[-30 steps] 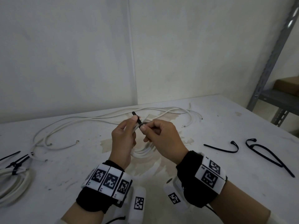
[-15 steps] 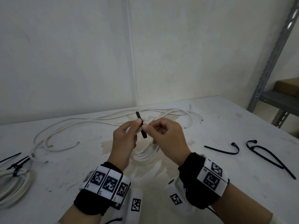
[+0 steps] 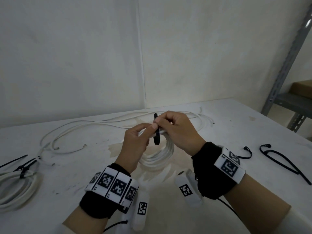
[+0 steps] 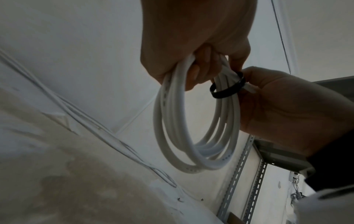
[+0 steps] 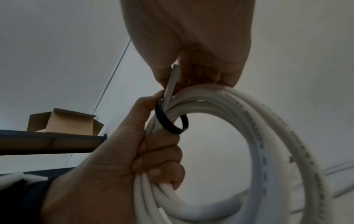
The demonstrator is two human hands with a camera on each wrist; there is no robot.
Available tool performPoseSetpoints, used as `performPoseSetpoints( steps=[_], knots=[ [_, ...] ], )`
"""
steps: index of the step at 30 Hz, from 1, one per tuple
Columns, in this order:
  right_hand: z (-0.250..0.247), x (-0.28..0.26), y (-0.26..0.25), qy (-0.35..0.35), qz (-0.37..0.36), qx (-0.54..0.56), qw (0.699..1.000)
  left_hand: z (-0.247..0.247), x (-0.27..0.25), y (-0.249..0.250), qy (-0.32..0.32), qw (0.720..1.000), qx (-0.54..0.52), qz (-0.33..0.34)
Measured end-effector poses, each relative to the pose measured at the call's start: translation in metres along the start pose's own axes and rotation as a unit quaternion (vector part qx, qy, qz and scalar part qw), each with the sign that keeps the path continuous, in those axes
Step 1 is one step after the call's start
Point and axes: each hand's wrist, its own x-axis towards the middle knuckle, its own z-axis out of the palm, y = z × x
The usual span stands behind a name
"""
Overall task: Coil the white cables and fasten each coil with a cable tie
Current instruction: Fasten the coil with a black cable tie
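Observation:
Above the middle of the table, both hands hold a white cable coil (image 3: pixel 163 155) that hangs below them. My left hand (image 3: pixel 148 132) grips the top of the coil (image 4: pixel 191 128), fingers curled round the strands. A black cable tie (image 3: pixel 156 132) loops loosely around the strands beside the left thumb. My right hand (image 3: pixel 162 122) pinches the tie where it stands upright over the coil. In the right wrist view the tie (image 5: pixel 168 121) circles the bundle between the right hand (image 5: pixel 191 72) and the left fist. The tie's head is hidden by fingers.
Loose white cables (image 3: pixel 101 123) sprawl across the back of the white table (image 3: pixel 67 166). A tied coil (image 3: pixel 16 188) lies at the left edge. Spare black ties (image 3: pixel 249 153) (image 3: pixel 283 163) lie at the right. A metal shelf (image 3: pixel 287 102) stands beyond the right corner.
Both hands have risen and shifted slightly right with the coil. The tie now stands more upright, with more of its loop showing below the fingers.

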Motion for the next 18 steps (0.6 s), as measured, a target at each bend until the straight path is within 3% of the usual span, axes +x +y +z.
performPoseSetpoints(
  steps=[4, 12, 18],
  knots=[
    [-0.009, 0.012, -0.01, 0.074, -0.027, 0.015, 0.997, 0.003, -0.004, 0.004, -0.016, 1.0, 0.005, 0.023],
    [-0.011, 0.007, -0.014, -0.028, -0.031, -0.009, 0.999, 0.002, -0.013, 0.007, -0.003, 1.0, -0.019, 0.02],
    [-0.004, 0.002, -0.01, 0.033, -0.077, -0.056, 0.995, 0.009, -0.011, 0.01, 0.007, 1.0, -0.016, 0.004]
  ],
)
